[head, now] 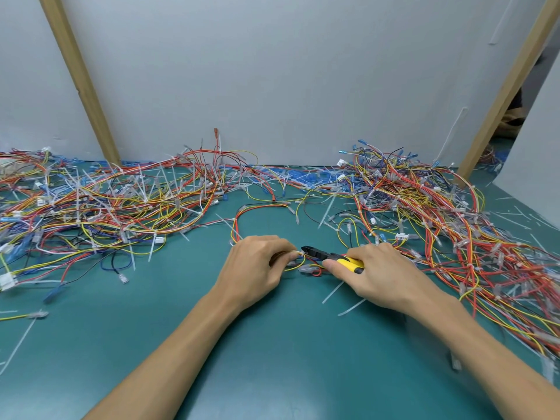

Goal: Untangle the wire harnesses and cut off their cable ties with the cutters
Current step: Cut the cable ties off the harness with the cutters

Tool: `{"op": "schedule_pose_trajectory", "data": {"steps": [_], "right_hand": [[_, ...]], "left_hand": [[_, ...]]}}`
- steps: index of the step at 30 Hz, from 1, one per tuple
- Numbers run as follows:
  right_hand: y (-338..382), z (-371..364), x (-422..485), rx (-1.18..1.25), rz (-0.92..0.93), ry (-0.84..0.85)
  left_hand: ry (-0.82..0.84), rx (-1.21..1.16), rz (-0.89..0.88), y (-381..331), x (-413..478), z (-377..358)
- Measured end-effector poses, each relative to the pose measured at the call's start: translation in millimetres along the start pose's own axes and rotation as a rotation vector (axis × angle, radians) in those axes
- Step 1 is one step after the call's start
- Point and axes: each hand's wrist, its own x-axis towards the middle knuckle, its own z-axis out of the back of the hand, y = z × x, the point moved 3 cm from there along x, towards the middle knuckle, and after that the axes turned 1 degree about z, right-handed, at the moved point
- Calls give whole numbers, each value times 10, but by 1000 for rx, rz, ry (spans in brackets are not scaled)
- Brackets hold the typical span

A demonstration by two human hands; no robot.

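My left hand [257, 265] pinches a small bundle of yellow, red and orange wires [242, 216] against the green mat, fingers closed on it near a white cable tie [298, 253]. My right hand [385, 274] grips the yellow-handled cutters [339, 259]. Their black jaws point left and touch the bundle right at my left fingertips. The harness loops away from my left hand toward the back of the mat. A clear-sleeved terminal [306, 269] lies just below the jaws.
A big tangle of wire harnesses [100, 204] covers the left of the green mat [181, 313], another pile [448, 225] covers the right. Cut white ties [333, 291] lie scattered near my right hand. A grey wall with wooden posts [78, 77] closes the back.
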Motion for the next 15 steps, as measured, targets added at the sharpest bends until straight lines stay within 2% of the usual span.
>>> {"op": "schedule_pose_trajectory", "data": {"steps": [5, 9, 12, 15], "right_hand": [[-11, -11, -3, 3, -14, -15], [-10, -8, -13, -28, -48, -92], [85, 13, -23, 76, -45, -234], [181, 12, -38, 284, -26, -344]], "left_hand": [[3, -9, 6, 0, 4, 0], [-26, -42, 25, 8, 22, 9], [-46, -35, 11, -24, 23, 21], [-48, -8, -17, -73, 18, 38]]}}
